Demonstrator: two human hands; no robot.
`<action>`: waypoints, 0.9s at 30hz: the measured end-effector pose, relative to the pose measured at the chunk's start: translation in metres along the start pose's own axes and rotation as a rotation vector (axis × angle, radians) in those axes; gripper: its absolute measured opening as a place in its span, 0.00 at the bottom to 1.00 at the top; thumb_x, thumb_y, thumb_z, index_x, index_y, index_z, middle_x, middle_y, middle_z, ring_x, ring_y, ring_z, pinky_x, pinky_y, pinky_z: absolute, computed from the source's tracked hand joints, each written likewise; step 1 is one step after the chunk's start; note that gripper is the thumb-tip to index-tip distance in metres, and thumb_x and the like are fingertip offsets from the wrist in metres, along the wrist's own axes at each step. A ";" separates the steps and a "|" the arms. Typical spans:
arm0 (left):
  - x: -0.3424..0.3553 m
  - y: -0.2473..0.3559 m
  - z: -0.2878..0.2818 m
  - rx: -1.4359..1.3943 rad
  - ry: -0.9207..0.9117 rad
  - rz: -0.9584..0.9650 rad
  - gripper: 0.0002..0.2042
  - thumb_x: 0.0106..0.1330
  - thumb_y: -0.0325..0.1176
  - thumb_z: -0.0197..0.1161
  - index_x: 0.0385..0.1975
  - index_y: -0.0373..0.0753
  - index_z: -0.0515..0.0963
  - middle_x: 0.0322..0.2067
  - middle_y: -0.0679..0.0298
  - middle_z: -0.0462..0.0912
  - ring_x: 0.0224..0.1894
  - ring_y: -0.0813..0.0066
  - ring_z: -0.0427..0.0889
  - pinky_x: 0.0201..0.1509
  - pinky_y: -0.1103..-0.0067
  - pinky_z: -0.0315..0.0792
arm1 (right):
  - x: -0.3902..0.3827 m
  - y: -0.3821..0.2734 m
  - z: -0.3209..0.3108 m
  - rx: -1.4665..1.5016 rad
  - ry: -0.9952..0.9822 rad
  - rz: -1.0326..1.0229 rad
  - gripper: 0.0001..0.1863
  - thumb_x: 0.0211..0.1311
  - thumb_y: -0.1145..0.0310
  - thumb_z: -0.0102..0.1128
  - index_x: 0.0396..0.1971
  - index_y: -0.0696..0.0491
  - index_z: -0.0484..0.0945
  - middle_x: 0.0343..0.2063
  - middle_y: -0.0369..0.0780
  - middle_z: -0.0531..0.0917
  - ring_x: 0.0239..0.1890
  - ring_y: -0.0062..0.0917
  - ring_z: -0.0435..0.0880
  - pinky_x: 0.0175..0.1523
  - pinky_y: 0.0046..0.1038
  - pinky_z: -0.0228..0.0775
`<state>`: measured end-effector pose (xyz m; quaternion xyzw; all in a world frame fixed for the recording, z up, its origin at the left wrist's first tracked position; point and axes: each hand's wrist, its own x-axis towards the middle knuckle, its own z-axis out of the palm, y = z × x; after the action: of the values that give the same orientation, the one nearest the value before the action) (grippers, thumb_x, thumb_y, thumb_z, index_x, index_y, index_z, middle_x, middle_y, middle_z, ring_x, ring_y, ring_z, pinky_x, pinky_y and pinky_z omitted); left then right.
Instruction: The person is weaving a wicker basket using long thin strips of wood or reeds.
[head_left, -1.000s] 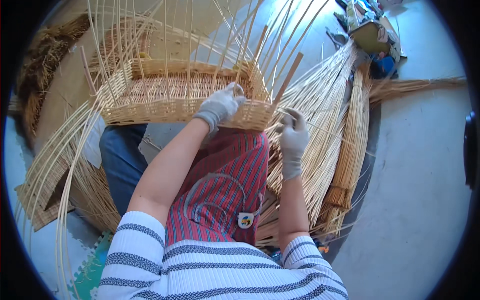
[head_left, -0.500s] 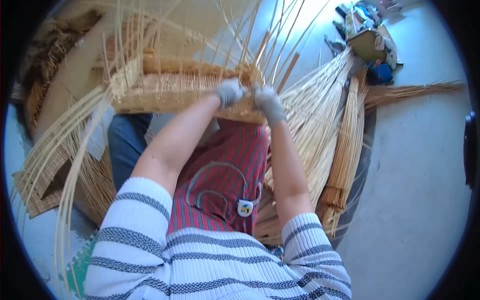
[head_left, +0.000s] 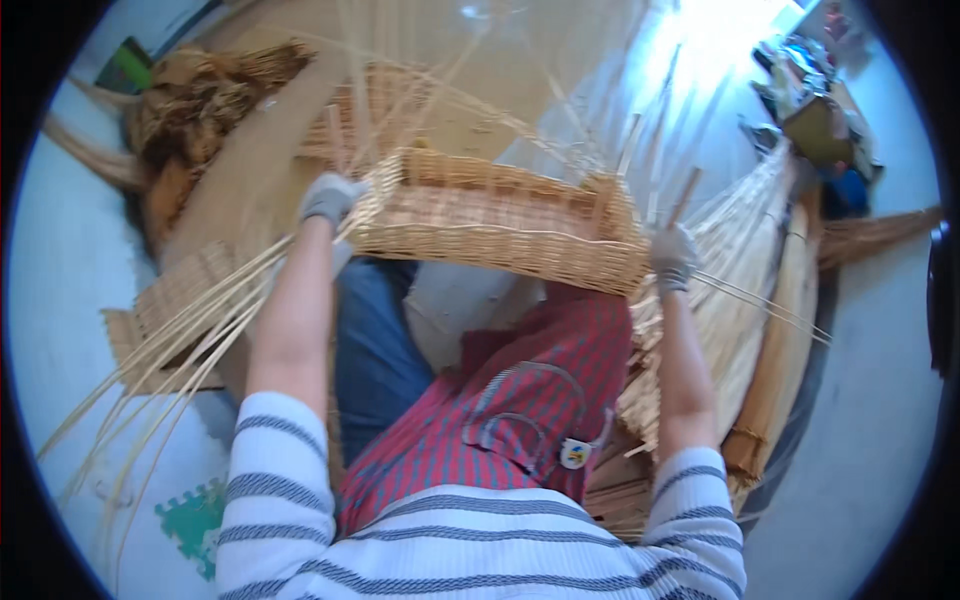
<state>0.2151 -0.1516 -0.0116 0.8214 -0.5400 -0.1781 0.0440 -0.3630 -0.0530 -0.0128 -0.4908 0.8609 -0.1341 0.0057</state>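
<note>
Hands, left (head_left: 330,197) and right (head_left: 672,256), grip unfinished wicker basket (head_left: 500,225) at opposite corners

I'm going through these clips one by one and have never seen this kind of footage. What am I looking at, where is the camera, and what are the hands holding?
No machine here: a person works with two gloved hands. The one picture comes from a wide fisheye camera worn on the person's head, looking down, so the edges bend and the forearms enter from below. You see a striped shirt and a red apron over the lap. Resting there is a half-woven rectangular wicker basket with loose canes standing up from its rim. The left hand grips the basket's left corner; the right hand grips its right corner. Long loose canes fan out on the left, and a bundle of canes lies on the floor at the right. Darker woven pieces lie farther off.
</note>
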 end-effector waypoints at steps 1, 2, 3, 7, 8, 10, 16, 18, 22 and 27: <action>0.004 0.001 0.000 -0.165 -0.077 0.014 0.26 0.52 0.52 0.72 0.44 0.37 0.84 0.42 0.48 0.85 0.48 0.56 0.84 0.53 0.67 0.75 | -0.004 -0.001 -0.007 -0.073 0.006 0.005 0.30 0.64 0.40 0.48 0.33 0.54 0.86 0.31 0.52 0.86 0.39 0.49 0.86 0.43 0.48 0.76; 0.017 -0.031 -0.005 -0.319 -0.167 -0.007 0.25 0.52 0.50 0.72 0.43 0.37 0.84 0.40 0.51 0.86 0.44 0.60 0.84 0.51 0.68 0.75 | -0.013 -0.027 -0.010 -0.055 -0.013 0.032 0.32 0.65 0.39 0.44 0.33 0.54 0.86 0.31 0.52 0.86 0.39 0.49 0.86 0.44 0.47 0.76; 0.026 -0.059 -0.010 -0.481 -0.257 -0.015 0.23 0.53 0.48 0.73 0.42 0.36 0.84 0.39 0.53 0.86 0.41 0.63 0.84 0.49 0.69 0.75 | -0.020 -0.047 -0.012 -0.045 -0.026 0.067 0.34 0.67 0.38 0.41 0.33 0.54 0.86 0.30 0.52 0.86 0.39 0.48 0.86 0.44 0.47 0.76; 0.013 -0.018 -0.001 -0.616 -0.415 0.165 0.16 0.57 0.40 0.71 0.39 0.35 0.84 0.31 0.65 0.83 0.34 0.75 0.79 0.42 0.75 0.72 | -0.014 -0.007 -0.010 -0.127 0.005 0.121 0.35 0.68 0.39 0.38 0.32 0.55 0.86 0.30 0.53 0.85 0.39 0.50 0.85 0.46 0.46 0.75; 0.012 -0.016 -0.005 -0.638 -0.445 0.159 0.16 0.58 0.39 0.69 0.41 0.34 0.84 0.31 0.67 0.83 0.35 0.76 0.78 0.41 0.76 0.71 | -0.011 -0.004 -0.009 -0.123 0.011 0.120 0.35 0.68 0.40 0.39 0.32 0.56 0.86 0.30 0.54 0.85 0.39 0.50 0.85 0.47 0.47 0.75; 0.018 -0.030 -0.009 -0.730 -0.501 0.112 0.20 0.56 0.37 0.72 0.44 0.31 0.81 0.34 0.64 0.83 0.37 0.75 0.79 0.42 0.77 0.74 | -0.009 -0.011 -0.004 -0.109 -0.016 0.116 0.34 0.68 0.41 0.40 0.32 0.56 0.86 0.30 0.55 0.85 0.40 0.51 0.85 0.47 0.47 0.75; 0.015 -0.033 -0.022 -0.829 -0.554 0.153 0.21 0.56 0.38 0.74 0.45 0.32 0.82 0.36 0.63 0.84 0.36 0.75 0.81 0.42 0.78 0.75 | 0.004 0.008 -0.008 -0.173 -0.046 0.061 0.32 0.67 0.41 0.42 0.33 0.55 0.85 0.30 0.55 0.84 0.39 0.52 0.84 0.44 0.51 0.75; 0.020 -0.027 -0.023 -0.796 -0.506 0.236 0.21 0.55 0.42 0.73 0.44 0.34 0.82 0.33 0.64 0.85 0.34 0.76 0.81 0.41 0.76 0.75 | 0.011 -0.004 -0.003 -0.182 0.042 0.139 0.32 0.66 0.40 0.44 0.32 0.54 0.85 0.29 0.55 0.84 0.36 0.53 0.85 0.40 0.50 0.76; 0.022 -0.065 -0.026 -0.480 -0.301 0.183 0.23 0.54 0.47 0.73 0.41 0.34 0.83 0.31 0.56 0.85 0.35 0.68 0.83 0.41 0.73 0.75 | -0.024 -0.044 0.005 -0.266 -0.125 -0.041 0.23 0.69 0.46 0.41 0.49 0.46 0.77 0.34 0.52 0.85 0.39 0.49 0.86 0.43 0.49 0.77; -0.130 0.041 -0.058 -0.319 1.022 0.746 0.22 0.62 0.33 0.66 0.55 0.32 0.72 0.45 0.48 0.79 0.39 0.49 0.81 0.47 0.60 0.73 | -0.046 -0.031 -0.028 -0.010 0.134 -0.008 0.26 0.60 0.52 0.63 0.52 0.54 0.77 0.37 0.50 0.84 0.44 0.48 0.82 0.50 0.43 0.73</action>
<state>0.1529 -0.0581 0.0851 0.5432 -0.6670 0.1841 0.4755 -0.3169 -0.0231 0.0161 -0.4844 0.8579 -0.1622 -0.0550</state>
